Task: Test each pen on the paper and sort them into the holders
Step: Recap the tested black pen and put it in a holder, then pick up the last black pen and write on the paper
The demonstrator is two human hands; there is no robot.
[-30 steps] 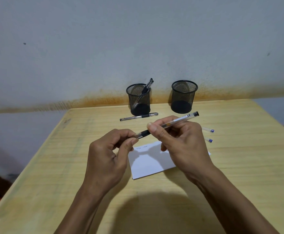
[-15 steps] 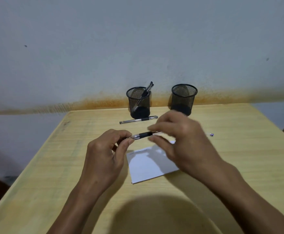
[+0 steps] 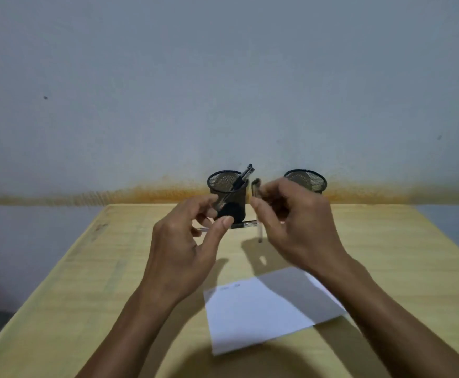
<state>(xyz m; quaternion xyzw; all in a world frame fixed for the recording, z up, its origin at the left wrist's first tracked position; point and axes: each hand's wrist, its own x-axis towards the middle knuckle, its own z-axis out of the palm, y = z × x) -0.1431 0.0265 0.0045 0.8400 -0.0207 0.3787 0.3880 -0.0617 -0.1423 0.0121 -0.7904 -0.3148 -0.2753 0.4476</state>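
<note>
I see a pale wooden table [image 3: 386,268] spreading under and past where the grip is, its far edge just beyond it. Behind stands a grey wall [image 3: 222,77] with a rusty orange stain [image 3: 141,193] along its base.

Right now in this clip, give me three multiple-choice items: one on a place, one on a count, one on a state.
1. Where does the paper lie?
A. on the table, nearer the camera than the hands
B. inside a holder
C. against the wall

2. How many mesh holders stand by the wall?
A. one
B. two
C. four

3. What does the right hand do?
A. lies flat on the paper
B. grips a pen
C. hangs off the table

A: the sheet lies flat on the table.
B: a left holder and a right holder.
B: its fingers curl round the pen.
</note>
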